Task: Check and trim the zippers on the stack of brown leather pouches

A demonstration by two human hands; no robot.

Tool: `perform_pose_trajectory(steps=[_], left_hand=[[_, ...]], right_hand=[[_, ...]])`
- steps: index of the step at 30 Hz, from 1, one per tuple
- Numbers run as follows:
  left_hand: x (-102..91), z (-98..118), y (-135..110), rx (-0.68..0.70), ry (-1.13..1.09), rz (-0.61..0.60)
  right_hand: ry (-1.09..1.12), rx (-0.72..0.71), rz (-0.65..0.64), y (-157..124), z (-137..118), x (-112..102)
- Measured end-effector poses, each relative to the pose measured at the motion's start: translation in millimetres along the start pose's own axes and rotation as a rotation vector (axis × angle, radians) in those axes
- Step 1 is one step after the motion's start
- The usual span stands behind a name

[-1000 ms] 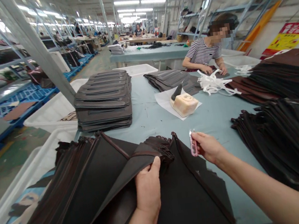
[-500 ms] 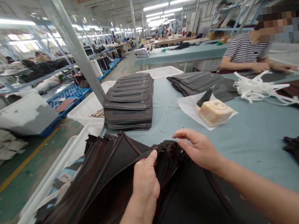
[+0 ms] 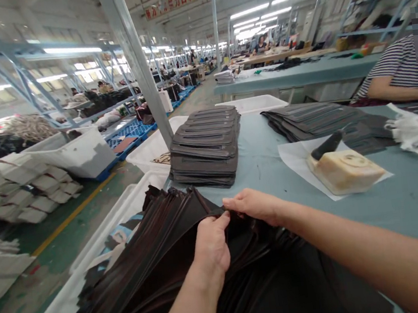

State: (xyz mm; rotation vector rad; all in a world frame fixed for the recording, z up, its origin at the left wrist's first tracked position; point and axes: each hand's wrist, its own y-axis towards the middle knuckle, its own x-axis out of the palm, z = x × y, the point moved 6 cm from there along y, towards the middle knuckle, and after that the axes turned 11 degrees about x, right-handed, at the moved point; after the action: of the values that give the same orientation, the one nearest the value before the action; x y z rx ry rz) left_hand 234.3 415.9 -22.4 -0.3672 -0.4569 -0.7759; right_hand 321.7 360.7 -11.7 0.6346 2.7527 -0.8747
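1. My left hand (image 3: pixel 213 250) grips the dark zippered panels (image 3: pixel 171 222), spread below it.
2. My right hand (image 3: pixel 255 207) lies on their edge; grip unclear.
3. Grey panel stack (image 3: pixel 204 149) ahead of both hands, on worktop (image 3: pixel 391 210).

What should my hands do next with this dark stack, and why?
Probably lift the left hand slightly: it grips the edge of the dark zippered panel stack, and raising it would likely part the layers for the right hand, which lies on that same edge.
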Motion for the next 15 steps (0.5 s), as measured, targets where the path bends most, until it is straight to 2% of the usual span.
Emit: perform_pose_trajectory(steps=[5, 8, 10, 12, 14, 15], left_hand=[[-6.9, 4, -1, 0.031, 0.207, 0.019], [-8.0, 12, 0, 0.075, 0.550, -0.107], [-7.3, 24, -5, 0.219, 0.917, -0.190], [-6.4, 41, -20, 0.409, 1.276, -0.220], [-7.7, 56, -45, 0.550, 1.487, -0.230], [-9.9, 62, -59, 0.601, 1.523, -0.242]], right_hand=[[-0.001, 0.034, -0.006, 9, 0, 13], [0.036, 0.008, -0.010, 13, -3, 14], [0.096, 0.016, -0.032, 15, -4, 16], [0.123, 0.029, -0.059, 12, -4, 22], [0.070, 0.028, -0.063, 5, -2, 28], [0.007, 0.016, -0.050, 2, 0, 31]])
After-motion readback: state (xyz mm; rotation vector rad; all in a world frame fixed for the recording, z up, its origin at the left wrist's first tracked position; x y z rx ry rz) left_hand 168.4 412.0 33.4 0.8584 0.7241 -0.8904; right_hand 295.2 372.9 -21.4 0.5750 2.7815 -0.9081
